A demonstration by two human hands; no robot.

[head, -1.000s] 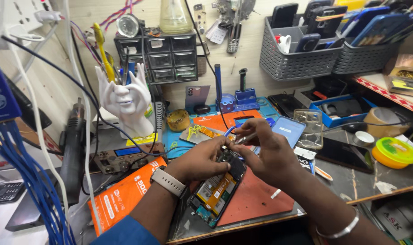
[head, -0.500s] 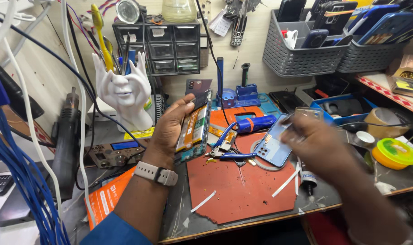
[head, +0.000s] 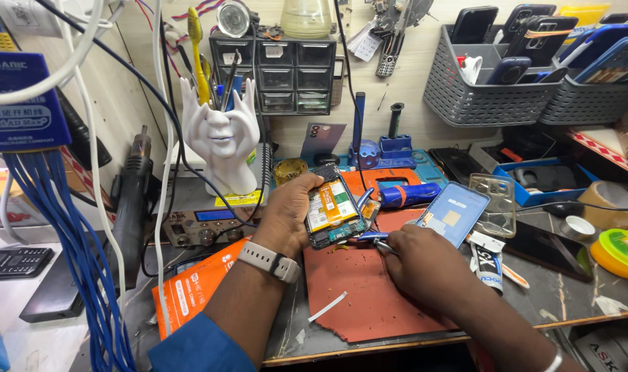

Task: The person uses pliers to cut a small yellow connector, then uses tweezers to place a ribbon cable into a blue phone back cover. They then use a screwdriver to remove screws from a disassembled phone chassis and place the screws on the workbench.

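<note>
Two hands work on an opened phone [head: 332,215]: the left hand [head: 292,213] holds it tilted up, while the right hand [head: 424,265] pinches blue-handled tweezers [head: 370,238] beside it, probably needing a careful, steady poke inside.

A cluttered repair workbench [head: 590,303] with a worn dark top stands against a pale wood-grain wall [head: 403,76]. Grey plastic baskets [head: 479,96] hang on the wall toward the right corner. Blue cables [head: 66,227] drape down the left edge. Lighting is bright and even.

Bright even overhead light, soft shadows, sharp focus, slight wide-angle edge distortion.
</note>
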